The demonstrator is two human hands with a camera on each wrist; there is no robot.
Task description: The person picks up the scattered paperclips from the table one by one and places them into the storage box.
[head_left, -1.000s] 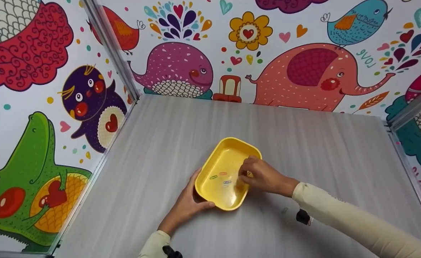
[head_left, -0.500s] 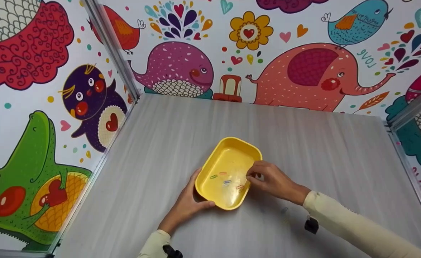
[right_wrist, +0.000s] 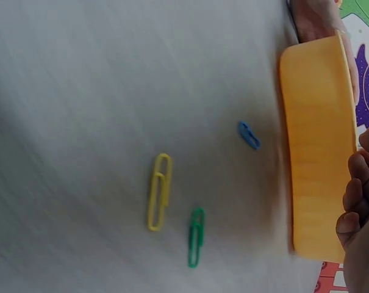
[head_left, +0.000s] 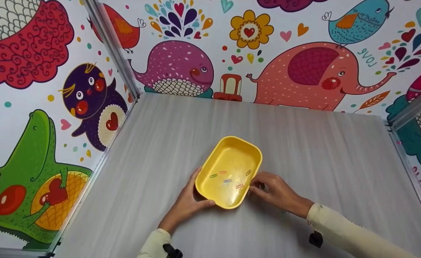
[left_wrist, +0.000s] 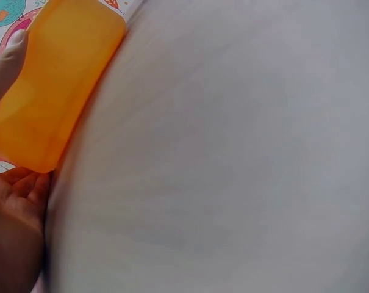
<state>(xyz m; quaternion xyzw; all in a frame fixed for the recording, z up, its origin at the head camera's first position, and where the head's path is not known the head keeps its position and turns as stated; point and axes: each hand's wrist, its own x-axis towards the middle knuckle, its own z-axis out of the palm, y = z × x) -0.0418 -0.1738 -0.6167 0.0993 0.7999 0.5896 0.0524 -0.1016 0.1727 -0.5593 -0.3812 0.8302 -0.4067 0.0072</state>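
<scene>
A yellow tray (head_left: 231,154) sits on the table, with several small coloured paper clips (head_left: 227,181) on its floor. My left hand (head_left: 185,208) grips the tray's near left side, thumb at the near rim and fingers around the outer wall. My right hand (head_left: 276,191) is by the right rim with its fingers loosely bent; nothing shows between them. Whether it touches the rim I cannot tell. In the right wrist view, a yellow paper clip (right_wrist: 160,192), a green paper clip (right_wrist: 196,237) and a blue paper clip (right_wrist: 249,135) lie on the table outside the tray.
The grey wood-grain table (head_left: 153,143) has printed walls behind and at both sides. Cartoon animals cover the back wall (head_left: 217,32). A metal post (head_left: 113,46) stands at the back left corner. Dark wrist cameras (head_left: 316,239) hang at both sleeves.
My right hand has moved from inside the tray out past its right rim and nearer to me, uncovering clips in the tray. My left hand and the tray stay in place.
</scene>
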